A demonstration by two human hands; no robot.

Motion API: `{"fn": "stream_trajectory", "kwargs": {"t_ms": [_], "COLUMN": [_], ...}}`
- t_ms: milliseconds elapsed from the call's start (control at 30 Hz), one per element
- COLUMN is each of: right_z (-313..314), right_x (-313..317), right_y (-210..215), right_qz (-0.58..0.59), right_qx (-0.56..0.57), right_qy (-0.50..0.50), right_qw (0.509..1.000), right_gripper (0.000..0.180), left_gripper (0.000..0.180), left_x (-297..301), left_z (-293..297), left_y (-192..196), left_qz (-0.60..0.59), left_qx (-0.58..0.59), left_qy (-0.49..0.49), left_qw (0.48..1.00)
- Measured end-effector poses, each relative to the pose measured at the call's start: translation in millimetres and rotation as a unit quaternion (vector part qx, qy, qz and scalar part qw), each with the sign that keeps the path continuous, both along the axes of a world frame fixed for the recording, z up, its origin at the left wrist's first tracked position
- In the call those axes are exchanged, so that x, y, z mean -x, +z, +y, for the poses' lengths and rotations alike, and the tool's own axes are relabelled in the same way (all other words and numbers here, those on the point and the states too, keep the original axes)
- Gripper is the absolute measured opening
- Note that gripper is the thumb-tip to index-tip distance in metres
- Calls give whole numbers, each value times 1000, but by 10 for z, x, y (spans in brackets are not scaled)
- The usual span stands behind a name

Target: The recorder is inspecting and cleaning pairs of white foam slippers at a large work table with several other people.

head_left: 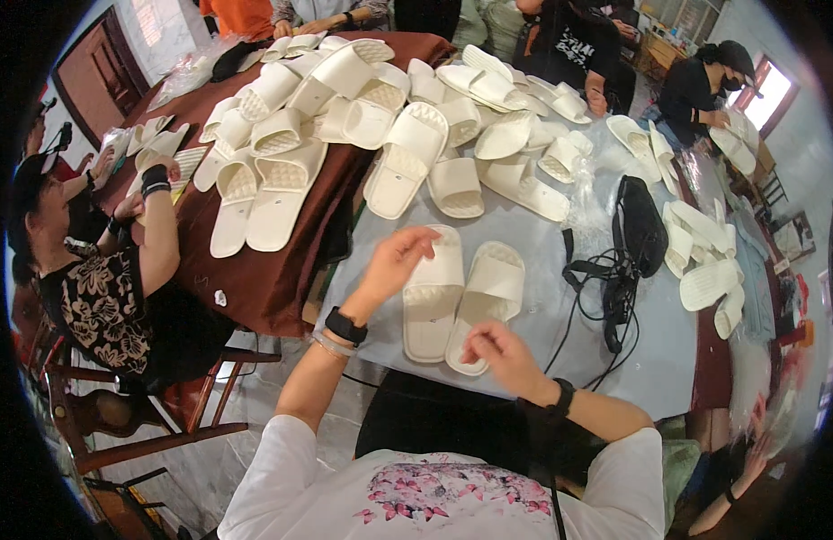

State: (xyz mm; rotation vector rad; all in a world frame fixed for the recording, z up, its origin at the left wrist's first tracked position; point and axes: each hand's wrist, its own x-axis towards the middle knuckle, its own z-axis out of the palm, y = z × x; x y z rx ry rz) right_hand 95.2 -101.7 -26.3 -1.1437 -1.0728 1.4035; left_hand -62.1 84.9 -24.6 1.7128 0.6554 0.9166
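Observation:
A pair of cream slippers lies side by side in front of me, heels toward me: a left slipper (pixel 432 292) and a right slipper (pixel 487 306). My left hand (pixel 400 264) is over the left slipper's toe end, its fingers loosely bent and apart, with nothing visible in them. Over the right slipper's heel is my right hand (pixel 508 358), fingers half curled with gaps between them. Whether its fingertips touch the sole cannot be made out. Beyond the pair, another cream slipper (pixel 407 162) leans on the heap.
A large heap of cream slippers (pixel 344 81) spreads across the grey tabletop (pixel 542 337) and a brown cloth (pixel 282 279). To the right lie a black bag (pixel 639 225) with cords, clear plastic wrap (pixel 599 189) and more slippers (pixel 704 261). People work around the tables; a wooden chair (pixel 156 441) stands at left.

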Motion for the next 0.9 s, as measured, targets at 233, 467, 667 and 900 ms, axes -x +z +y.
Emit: {"fn": "stream_trajectory", "kwargs": {"t_ms": [233,467,667,900], "right_z": [78,387,436,450], "right_x": [-376,-126,-43,-22], "right_y": [-453,-534,-700,-661], "right_qz": [276,293,258,256], "right_qx": [311,245,227,176], "right_qy": [-131,-257,-297,-299], "right_qw": [900,887,891,902], "right_gripper": [13,13,7,9], "left_gripper": [17,25,42,41], "left_x": [-866,-1087,-1033,-1021], "left_z": [-35,-7,91,154], "left_y": [-165,-373,-304,-163], "left_qz": [148,284,380,410], "left_qx": [-126,-128,-51,25], "left_qy": [-129,-103,-267,-308], "left_qw": [972,945,884,858]}}
